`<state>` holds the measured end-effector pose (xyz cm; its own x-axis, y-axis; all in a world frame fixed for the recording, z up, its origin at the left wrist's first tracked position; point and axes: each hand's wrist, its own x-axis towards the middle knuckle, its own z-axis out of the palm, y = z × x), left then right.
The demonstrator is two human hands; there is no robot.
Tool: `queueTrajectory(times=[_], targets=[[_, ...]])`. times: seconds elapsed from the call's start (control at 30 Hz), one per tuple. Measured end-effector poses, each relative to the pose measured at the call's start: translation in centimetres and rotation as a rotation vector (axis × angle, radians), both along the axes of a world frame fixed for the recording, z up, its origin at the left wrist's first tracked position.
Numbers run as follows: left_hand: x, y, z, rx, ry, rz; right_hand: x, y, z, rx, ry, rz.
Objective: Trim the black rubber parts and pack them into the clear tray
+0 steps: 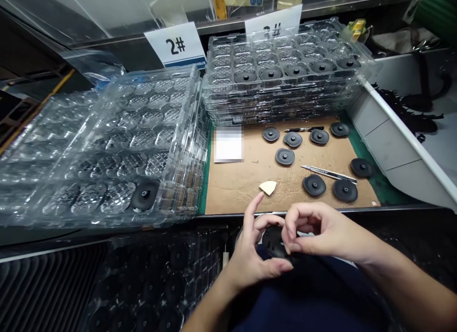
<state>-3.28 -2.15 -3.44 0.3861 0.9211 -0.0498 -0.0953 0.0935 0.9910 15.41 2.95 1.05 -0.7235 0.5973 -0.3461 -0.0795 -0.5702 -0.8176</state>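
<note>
Both my hands hold a black rubber disc (274,241) low over the edge of the bench. My left hand (253,256) cups its left side, and my right hand (317,229) pinches its right side, with the fingers hiding part of it. Several similar discs (314,185) lie on a brown cardboard sheet (235,189) beyond my hands. A small cream triangular piece (267,187) lies on the cardboard just above my left fingertips. A clear plastic blister tray (143,141) to the left holds one black disc (144,195) in a front pocket.
Stacked clear trays (282,70) stand behind the cardboard, with a "2#" card (174,44) at the back. A pen (303,129), a metal blade tool (328,174) and a blurred white paper (228,145) lie on the cardboard. A white bin (403,127) holds black scraps. Below, a tray holds dark discs (150,284).
</note>
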Motion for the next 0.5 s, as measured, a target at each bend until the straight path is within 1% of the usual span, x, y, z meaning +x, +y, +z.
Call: queueTrajectory(times=[0.1, 0.2, 0.27, 0.33, 0.43, 0.5], targets=[[0.4, -0.1, 0.0, 0.061, 0.027, 0.105, 0.5, -0.5, 0.0, 0.048, -0.078, -0.089], [0.5, 0.0, 0.1, 0.234, 0.127, 0.246, 1.0, -1.2, -0.1, 0.177, -0.193, -0.208], [0.4, 0.2, 0.3, 0.375, 0.222, 0.314, 1.2, -1.6, -0.1, 0.271, -0.271, -0.250], [0.4, 0.4, 0.4, 0.478, 0.292, 0.364, 1.3, -2.0, -0.1, 0.373, -0.339, -0.267], [0.4, 0.6, 0.4, 0.551, 0.341, 0.406, 1.2, -2.3, -0.1, 0.557, -0.423, -0.275], [0.4, 0.5, 0.4, 0.600, 0.394, 0.408, 1.0, -2.5, -0.1, 0.642, -0.456, -0.281]])
